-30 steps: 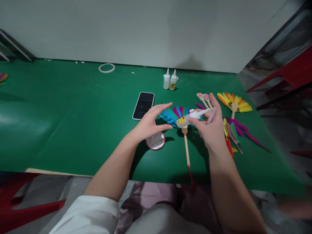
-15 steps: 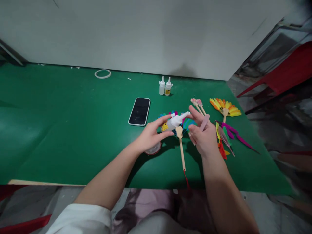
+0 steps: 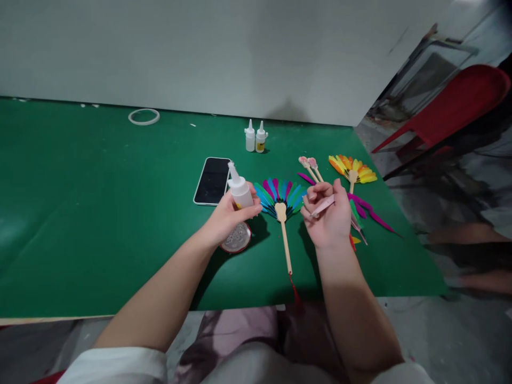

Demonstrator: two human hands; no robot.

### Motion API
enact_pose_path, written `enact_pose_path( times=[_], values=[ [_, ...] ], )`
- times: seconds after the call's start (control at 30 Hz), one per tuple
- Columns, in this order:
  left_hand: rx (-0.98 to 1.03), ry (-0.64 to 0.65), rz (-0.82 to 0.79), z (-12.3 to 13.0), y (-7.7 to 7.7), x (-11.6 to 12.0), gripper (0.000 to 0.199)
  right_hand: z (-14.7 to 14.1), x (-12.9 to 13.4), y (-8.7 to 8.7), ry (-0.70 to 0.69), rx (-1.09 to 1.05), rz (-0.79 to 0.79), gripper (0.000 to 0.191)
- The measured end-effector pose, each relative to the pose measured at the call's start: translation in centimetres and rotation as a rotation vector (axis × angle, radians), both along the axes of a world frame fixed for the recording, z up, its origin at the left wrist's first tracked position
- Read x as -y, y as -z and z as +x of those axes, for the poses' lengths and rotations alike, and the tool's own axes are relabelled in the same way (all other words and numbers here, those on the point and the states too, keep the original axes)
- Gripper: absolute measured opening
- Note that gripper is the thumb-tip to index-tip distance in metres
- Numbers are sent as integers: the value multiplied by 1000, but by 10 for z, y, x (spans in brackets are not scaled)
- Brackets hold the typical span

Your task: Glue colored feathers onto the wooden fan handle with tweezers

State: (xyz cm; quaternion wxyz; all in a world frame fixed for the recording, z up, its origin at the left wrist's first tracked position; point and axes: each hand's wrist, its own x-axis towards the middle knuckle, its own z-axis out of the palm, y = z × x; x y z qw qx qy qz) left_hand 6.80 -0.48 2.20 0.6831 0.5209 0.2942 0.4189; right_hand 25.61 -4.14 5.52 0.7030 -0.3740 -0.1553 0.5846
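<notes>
My left hand [image 3: 229, 214] is wrapped round a white glue bottle [image 3: 240, 191], its nozzle pointing up. Under that hand lies a round dish with a red rim [image 3: 237, 238]. My right hand [image 3: 328, 216] has its fingers curled around a thin pink tool [image 3: 323, 206], which looks like tweezers. Between the hands, a blue, green and magenta feather fan [image 3: 281, 209] lies on the table, its wooden handle toward me and a red tassel [image 3: 296, 297] at the end.
Behind lie a phone [image 3: 213, 181], two small bottles [image 3: 255, 140] and a white ring [image 3: 144, 117]. To the right are a yellow-orange fan [image 3: 352, 173], two wooden sticks [image 3: 314, 166] and loose feathers [image 3: 372, 210]. A red chair [image 3: 460, 106] stands beyond.
The bottle in my left hand has turned from tilted to upright and moved left, away from my right hand. My right hand's fingers have curled in. The view has shifted right.
</notes>
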Motion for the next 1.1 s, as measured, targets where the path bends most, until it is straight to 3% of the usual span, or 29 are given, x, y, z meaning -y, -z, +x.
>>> enact_pose_path(
  times=[0.33, 0.63, 1.1],
  values=[
    [39, 13, -14, 0, 0, -1, 32, -11, 2, 4, -81, 29, -33, 46],
    [-57, -17, 38, 1, -1, 0, 28, -22, 1, 10, -34, 146, -97, 46],
    [-74, -18, 75, 2, -1, 1, 28, -28, 2, 10, 1, 267, -30, 44]
  ],
)
